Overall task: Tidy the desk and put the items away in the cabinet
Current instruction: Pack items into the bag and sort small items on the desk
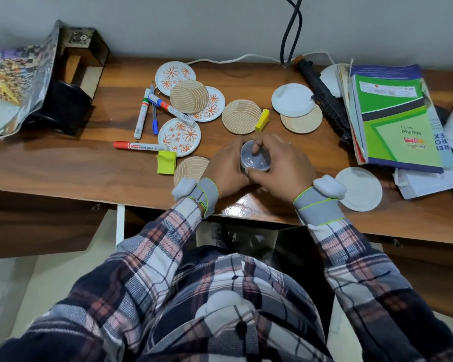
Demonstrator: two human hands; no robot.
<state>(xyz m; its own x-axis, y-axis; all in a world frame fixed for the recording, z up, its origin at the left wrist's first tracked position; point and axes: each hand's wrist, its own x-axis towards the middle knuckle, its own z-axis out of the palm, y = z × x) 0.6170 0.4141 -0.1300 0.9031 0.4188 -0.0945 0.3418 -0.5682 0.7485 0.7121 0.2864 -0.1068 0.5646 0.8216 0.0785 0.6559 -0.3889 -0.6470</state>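
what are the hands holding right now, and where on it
Both grip a small round clear plastic container by its rim: left hand round its left side, right hand round its right, thumb on the near edge.

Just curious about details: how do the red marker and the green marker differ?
The red marker has a red cap, the green marker a green one. The red marker lies crosswise along the desk's front; the green marker points toward the wall. The red marker lies alone; the green marker lies beside a blue pen. Both have white barrels.
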